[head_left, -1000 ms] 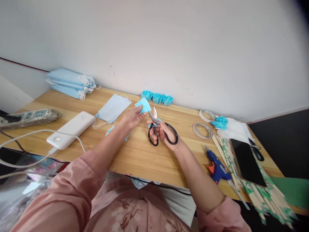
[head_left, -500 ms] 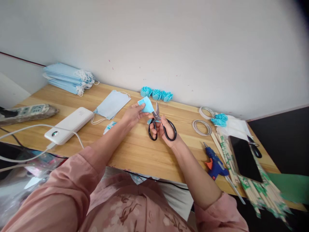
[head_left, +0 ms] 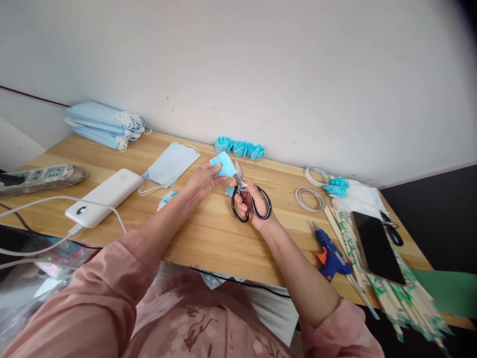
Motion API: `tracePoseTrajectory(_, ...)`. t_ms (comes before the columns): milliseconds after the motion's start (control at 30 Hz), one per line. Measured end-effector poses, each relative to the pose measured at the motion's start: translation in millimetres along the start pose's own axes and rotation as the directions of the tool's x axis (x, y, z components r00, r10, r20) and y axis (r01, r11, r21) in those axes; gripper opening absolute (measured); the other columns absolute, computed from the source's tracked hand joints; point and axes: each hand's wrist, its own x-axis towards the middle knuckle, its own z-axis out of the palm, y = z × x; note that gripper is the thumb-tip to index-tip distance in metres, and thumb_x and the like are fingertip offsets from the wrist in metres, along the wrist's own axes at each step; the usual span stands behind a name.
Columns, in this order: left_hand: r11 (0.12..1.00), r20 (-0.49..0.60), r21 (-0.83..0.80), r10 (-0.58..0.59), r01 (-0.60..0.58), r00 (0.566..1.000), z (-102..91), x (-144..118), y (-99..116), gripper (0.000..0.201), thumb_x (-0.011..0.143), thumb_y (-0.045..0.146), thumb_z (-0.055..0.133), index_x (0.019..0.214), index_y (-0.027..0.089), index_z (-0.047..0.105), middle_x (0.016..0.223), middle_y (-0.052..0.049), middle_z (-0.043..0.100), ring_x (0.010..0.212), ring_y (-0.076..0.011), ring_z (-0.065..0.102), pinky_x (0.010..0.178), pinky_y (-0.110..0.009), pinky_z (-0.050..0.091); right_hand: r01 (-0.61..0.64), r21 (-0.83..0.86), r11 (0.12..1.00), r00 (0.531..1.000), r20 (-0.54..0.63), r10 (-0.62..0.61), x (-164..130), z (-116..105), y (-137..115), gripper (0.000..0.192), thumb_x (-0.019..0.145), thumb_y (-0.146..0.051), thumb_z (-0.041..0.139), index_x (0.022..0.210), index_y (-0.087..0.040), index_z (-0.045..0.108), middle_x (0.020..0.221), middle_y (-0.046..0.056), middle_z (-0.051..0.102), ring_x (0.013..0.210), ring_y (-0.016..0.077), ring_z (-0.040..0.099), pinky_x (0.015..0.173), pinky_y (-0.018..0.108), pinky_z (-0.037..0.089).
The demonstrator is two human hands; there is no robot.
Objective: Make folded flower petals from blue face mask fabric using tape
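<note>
Between the thumb and fingers of my left hand (head_left: pixel 204 179) is a small piece of light blue fabric (head_left: pixel 225 164), held above the table. My right hand (head_left: pixel 256 201) grips black-handled scissors (head_left: pixel 240 174), thumb and fingers through the loops. The blades point up and away, right at the lower right edge of the blue piece. Below the scissors a blue scrap (head_left: pixel 230 191) lies on the wood, partly hidden by my fingers. Behind my hands, several blue fabric flowers (head_left: pixel 239 148) sit in a row by the wall.
To the left are stacked face masks (head_left: pixel 102 124), loose masks (head_left: pixel 172 164), a white power bank (head_left: pixel 106 197) and a power strip (head_left: pixel 40 178). On the right lie tape rolls (head_left: pixel 310 199), a blue glue gun (head_left: pixel 331 253), a phone (head_left: pixel 377 247) and wrapped chopsticks (head_left: pixel 408 303).
The scissor handles have drawn closer together and the blades have narrowed beside the blue piece. Both hands stay nearly in place; the whole view has shifted slightly.
</note>
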Motion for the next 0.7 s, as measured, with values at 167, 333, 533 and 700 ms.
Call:
tracePoseTrajectory(167, 1.0, -0.003, -0.001, -0.002, 0.002, 1.0, 2.5, -2.6, 2.3, 0.007, 0.086, 0.012, 0.068, 0.08, 0.009, 0.067, 0.068, -0.003, 0.069, 0.059, -0.0088, 0.065, 0.068, -0.021, 0.06, 0.014, 0.017, 1.0, 1.0, -0.007, -0.014, 2.2, -1.5, 2.8, 0.053, 0.076, -0.065, 0.067, 0.096, -0.016, 0.066, 0.053, -0.009, 0.047, 0.035, 0.0025, 0.032, 0.033, 0.017, 0.034)
tracePoseTrajectory(333, 1.0, -0.014, -0.017, 0.011, -0.011, 1.0, 2.4, -3.1, 1.6, 0.014, 0.089, 0.008, 0.061, 0.075, 0.008, 0.066, 0.064, -0.002, 0.068, 0.057, -0.0077, 0.063, 0.063, -0.018, 0.058, 0.03, 0.036, 0.999, 0.999, -0.016, -0.029, 2.9, -0.6, 3.9, 0.052, 0.075, -0.065, 0.069, 0.092, -0.016, 0.067, 0.052, -0.009, 0.047, 0.034, 0.0024, 0.033, 0.035, 0.017, 0.04)
tracePoseTrajectory(533, 1.0, 0.014, 0.008, 0.01, -0.01, 1.0, 0.6, -1.9, 1.0, 0.011, 0.087, 0.01, 0.065, 0.077, 0.008, 0.067, 0.069, -0.005, 0.071, 0.061, -0.0098, 0.066, 0.061, -0.019, 0.058, 0.045, 0.007, 0.999, 0.999, -0.029, -0.045, 3.9, -2.3, 5.0, 0.053, 0.077, -0.065, 0.067, 0.093, -0.015, 0.069, 0.05, -0.009, 0.045, 0.033, 0.0025, 0.033, 0.035, 0.018, 0.042)
tracePoseTrajectory(700, 1.0, 0.027, 0.018, 0.013, -0.014, 1.0, 1.5, -3.4, 3.7, 0.007, 0.088, 0.011, 0.064, 0.083, 0.008, 0.068, 0.073, -0.005, 0.073, 0.065, -0.0097, 0.068, 0.062, -0.017, 0.057, 0.063, -0.05, 0.997, 0.997, -0.037, -0.064, 4.4, -2.9, 5.9, 0.055, 0.079, -0.067, 0.064, 0.096, -0.014, 0.07, 0.051, -0.009, 0.044, 0.033, 0.0025, 0.033, 0.036, 0.019, 0.046)
